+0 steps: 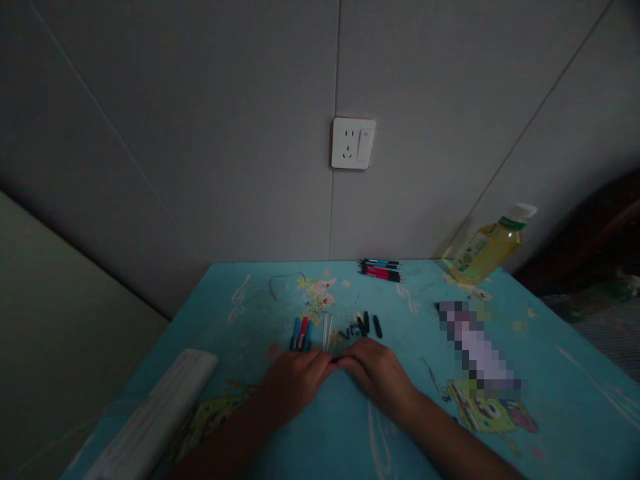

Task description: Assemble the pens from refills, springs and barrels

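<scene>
My left hand point(299, 379) and my right hand point(379, 372) meet at the middle of the table, fingertips pinched together. Between them shows a small black pen part point(337, 359), mostly hidden by the fingers. Just beyond my left hand lie blue and red pen barrels point(303, 328) with dark ends. Thin whitish pen refills point(327, 328) lie to the right of these, pointing away from me. Past my right hand are several black pen pieces point(367, 323), some very small. Pens point(380, 270) in blue and red with black ends are grouped at the back edge.
The table has a blue patterned cover point(250, 300). A bottle of yellow liquid point(487, 247) stands back right, and a blurred-out flat object point(477, 347) lies in front of it. A long white object point(155, 413) is at left. Behind is a wall with a socket point(353, 143).
</scene>
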Motion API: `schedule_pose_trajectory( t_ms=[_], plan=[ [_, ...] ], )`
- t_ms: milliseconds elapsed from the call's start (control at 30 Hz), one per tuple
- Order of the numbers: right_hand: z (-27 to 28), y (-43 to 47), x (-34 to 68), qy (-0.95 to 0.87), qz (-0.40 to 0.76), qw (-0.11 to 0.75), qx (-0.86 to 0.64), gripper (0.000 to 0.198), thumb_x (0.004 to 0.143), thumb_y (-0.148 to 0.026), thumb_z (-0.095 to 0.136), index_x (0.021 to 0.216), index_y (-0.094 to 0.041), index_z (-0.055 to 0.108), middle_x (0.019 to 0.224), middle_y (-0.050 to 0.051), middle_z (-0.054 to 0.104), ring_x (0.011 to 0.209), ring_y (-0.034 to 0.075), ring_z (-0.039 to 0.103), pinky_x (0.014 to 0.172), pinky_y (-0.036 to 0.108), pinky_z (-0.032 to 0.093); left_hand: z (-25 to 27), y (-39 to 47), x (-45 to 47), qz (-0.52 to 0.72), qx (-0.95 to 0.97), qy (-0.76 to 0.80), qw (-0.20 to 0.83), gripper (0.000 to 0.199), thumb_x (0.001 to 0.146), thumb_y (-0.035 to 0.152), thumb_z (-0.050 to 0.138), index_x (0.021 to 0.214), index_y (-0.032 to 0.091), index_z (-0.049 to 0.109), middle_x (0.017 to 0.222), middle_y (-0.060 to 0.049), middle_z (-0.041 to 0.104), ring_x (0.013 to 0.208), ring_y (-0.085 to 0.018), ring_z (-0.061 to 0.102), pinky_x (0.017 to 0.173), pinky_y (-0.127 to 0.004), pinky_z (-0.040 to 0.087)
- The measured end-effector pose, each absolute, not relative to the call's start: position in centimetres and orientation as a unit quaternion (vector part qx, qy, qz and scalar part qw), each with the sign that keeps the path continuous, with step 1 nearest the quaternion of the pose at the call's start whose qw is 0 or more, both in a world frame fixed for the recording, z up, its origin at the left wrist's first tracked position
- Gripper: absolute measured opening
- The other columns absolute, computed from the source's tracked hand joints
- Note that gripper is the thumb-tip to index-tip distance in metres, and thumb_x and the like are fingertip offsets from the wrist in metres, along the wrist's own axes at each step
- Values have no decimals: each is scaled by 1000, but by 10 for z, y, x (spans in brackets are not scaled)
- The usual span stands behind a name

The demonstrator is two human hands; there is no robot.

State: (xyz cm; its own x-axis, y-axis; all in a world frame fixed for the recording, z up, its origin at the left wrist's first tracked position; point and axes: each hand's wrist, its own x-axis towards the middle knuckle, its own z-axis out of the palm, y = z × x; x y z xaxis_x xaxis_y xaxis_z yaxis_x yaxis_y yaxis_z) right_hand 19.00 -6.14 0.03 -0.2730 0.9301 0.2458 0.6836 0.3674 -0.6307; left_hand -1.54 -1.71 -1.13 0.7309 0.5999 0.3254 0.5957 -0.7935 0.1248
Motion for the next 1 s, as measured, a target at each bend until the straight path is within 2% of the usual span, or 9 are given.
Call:
schedule_pose_trajectory(
  t_ms=[233, 400, 567, 700, 800, 900, 1000],
  plan=[
    [5, -63, 188, -749, 249, 380, -481, 17, 96, -23, 54, 103, -24, 69, 93, 3, 70, 88, 17, 62, 82, 29, 47, -9, -17, -17, 177, 925, 336, 4, 24, 99, 31, 43, 97, 20, 64, 73, -1, 67, 66, -17, 67, 58, -29, 41],
    [9, -65, 186, -725, 275, 405, -485, 25, 94, -26, 57, 118, -24, 64, 104, 4, 69, 94, 18, 64, 86, 29, 48, -5, -17, -19, 170, 921, 351, 4, 22, 98, 31, 46, 102, 22, 65, 74, 0, 68, 66, -19, 67, 61, -32, 42],
    [9, -63, 186, -698, 306, 392, -514, 21, 98, -27, 50, 93, -22, 70, 81, 1, 69, 76, 15, 64, 73, 25, 48, -6, -17, -20, 178, 924, 339, 5, 24, 98, 36, 45, 103, 23, 65, 72, 0, 67, 66, -18, 67, 61, -31, 42],
    [9, -62, 185, -699, 294, 418, -501, 11, 93, -25, 58, 97, -22, 68, 91, 2, 67, 84, 15, 63, 78, 26, 47, -8, -16, -20, 193, 920, 341, 1, 24, 99, 33, 45, 101, 21, 66, 70, -1, 67, 66, -17, 67, 60, -29, 42],
    [9, -62, 185, -687, 299, 423, -510, 15, 92, -26, 60, 104, -22, 66, 91, 2, 67, 82, 16, 62, 76, 26, 48, -10, -16, -20, 204, 918, 340, -1, 25, 99, 33, 45, 101, 21, 66, 71, -2, 67, 67, -17, 67, 61, -29, 43],
    [7, -63, 185, -685, 316, 399, -521, 20, 97, -29, 51, 91, -21, 69, 79, 1, 67, 73, 15, 63, 70, 25, 48, -10, -18, -19, 203, 919, 338, -2, 23, 98, 33, 46, 98, 21, 66, 71, -1, 67, 66, -17, 67, 63, -29, 44],
    [6, -63, 185, -695, 305, 394, -518, 21, 97, -27, 50, 91, -22, 70, 83, 1, 70, 77, 15, 65, 73, 26, 49, -7, -19, -18, 207, 918, 338, -6, 24, 98, 32, 46, 96, 21, 66, 71, -2, 66, 65, -16, 66, 64, -29, 45]
  ],
)
